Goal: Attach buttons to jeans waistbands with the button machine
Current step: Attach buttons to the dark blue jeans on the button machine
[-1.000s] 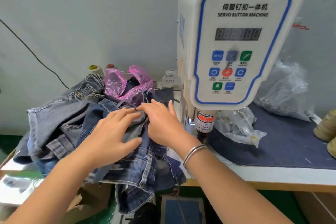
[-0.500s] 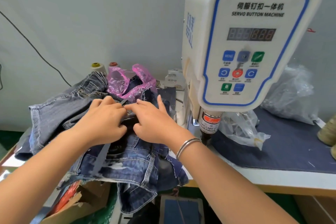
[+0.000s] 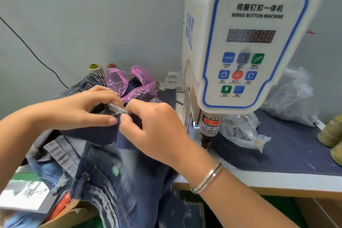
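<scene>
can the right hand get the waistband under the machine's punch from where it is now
Probably yes. The right hand already pinches the dark denim waistband, and the black punch tip of the white servo button machine stands just beside it, with nothing visibly between.

Both hands meet at centre, pinching fabric.

The left hand [image 3: 81,111] reaches in from the left, fingers curled, thumb extended flat toward the right hand [image 3: 155,131]. The right forearm comes up from the lower right, a bangle [image 3: 207,178] on its wrist, fingers bent in a tight grip.
</scene>
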Demonstrator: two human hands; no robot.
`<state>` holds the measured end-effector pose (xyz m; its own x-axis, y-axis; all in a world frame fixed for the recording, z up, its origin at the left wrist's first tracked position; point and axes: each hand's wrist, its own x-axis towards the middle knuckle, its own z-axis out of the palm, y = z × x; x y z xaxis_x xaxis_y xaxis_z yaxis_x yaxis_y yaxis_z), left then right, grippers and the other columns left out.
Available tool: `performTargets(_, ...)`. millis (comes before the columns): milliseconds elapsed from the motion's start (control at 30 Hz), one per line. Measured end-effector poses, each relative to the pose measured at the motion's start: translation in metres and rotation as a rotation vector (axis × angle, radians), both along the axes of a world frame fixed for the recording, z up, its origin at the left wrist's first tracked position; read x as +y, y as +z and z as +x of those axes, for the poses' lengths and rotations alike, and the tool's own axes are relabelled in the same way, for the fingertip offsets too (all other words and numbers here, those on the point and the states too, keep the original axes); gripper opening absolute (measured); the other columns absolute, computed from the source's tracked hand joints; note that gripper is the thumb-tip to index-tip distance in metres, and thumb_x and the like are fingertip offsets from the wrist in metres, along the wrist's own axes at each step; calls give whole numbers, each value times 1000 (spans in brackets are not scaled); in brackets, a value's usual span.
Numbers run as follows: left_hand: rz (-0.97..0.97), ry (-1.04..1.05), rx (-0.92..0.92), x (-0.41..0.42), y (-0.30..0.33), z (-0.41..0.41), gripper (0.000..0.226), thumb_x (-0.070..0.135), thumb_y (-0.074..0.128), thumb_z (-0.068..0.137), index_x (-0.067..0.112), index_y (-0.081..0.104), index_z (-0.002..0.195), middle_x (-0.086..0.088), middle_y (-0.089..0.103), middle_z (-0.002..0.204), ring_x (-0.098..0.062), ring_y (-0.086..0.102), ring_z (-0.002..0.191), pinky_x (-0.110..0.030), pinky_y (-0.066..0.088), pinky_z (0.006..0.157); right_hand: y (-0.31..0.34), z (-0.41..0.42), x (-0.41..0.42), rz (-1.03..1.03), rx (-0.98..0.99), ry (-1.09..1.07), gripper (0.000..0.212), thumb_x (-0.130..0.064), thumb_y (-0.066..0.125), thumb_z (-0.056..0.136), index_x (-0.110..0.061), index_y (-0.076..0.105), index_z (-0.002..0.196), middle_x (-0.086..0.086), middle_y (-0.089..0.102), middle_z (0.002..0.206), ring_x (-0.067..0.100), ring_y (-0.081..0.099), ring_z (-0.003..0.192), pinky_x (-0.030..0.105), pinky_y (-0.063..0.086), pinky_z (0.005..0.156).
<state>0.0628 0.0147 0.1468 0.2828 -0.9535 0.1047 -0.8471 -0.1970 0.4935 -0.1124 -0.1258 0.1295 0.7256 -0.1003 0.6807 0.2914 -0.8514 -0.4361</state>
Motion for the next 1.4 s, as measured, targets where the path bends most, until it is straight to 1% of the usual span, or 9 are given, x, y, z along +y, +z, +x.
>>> performTargets(133,60,-176,367,-5,2,-18,37,57,66,84,20,65,92,-9,62,94,-29,59,93,-47,44,85,-3,-34,-9,442,183,175,25,-26,48,83,-25,39,60,-11,34,53,6,34,54,26,30,53)
performTargets(233,56,-232,552,-14,-6,-45,33,55,67,84,24,56,80,-10,46,77,-27,42,70,-35,36,68,-11,-63,-27,837,273,211,23,-23,50,77,-24,49,54,-13,39,54,2,36,54,22,31,55)
performTargets(333,28,-330,733,-31,-26,-71,27,42,69,86,25,53,101,7,58,91,-9,52,81,-19,44,72,-24,-87,-48,1250,239,151,17,-7,70,55,-24,70,53,-11,62,57,0,56,52,18,45,56)
performTargets(433,-33,-307,750,-46,-46,-87,37,33,74,77,35,48,103,14,50,94,-7,46,85,-20,39,75,-35,-105,-66,1444,168,44,20,-20,65,47,-21,78,62,1,74,72,8,69,66,18,53,58)
performTargets(667,56,-278,334,-76,-79,-105,18,54,67,76,48,53,87,25,47,97,-2,40,106,-16,29,90,-61,-131,-107,1329,378,24,12,-22,74,50,-17,70,61,1,64,67,8,60,59,22,45,56)
performTargets(733,20,-266,379,-79,-81,-108,11,48,64,80,43,54,80,21,49,90,-1,42,97,-14,30,86,-64,-132,-116,1301,400,91,12,-11,75,59,-18,65,61,3,58,65,10,56,58,18,45,53)
performTargets(967,55,-226,747,-82,-92,-97,15,13,57,95,18,48,85,14,48,76,-6,43,73,-16,38,70,-73,-126,-145,836,697,73,24,-32,61,83,-23,60,61,-4,46,63,8,42,61,17,33,55)
performTargets(1233,124,-97,729,-94,-107,-90,10,8,54,98,16,58,102,16,64,78,0,57,76,-14,43,76,-85,-113,-160,613,785,11,33,-31,55,95,-26,58,63,-3,38,66,11,33,64,25,26,62)
performTargets(1400,185,-66,522,-103,-108,-91,30,29,59,96,31,59,66,12,47,66,-6,41,65,-23,34,67,-91,-107,-166,639,800,22,33,-29,55,96,-28,61,64,1,39,70,16,35,68,27,28,65)
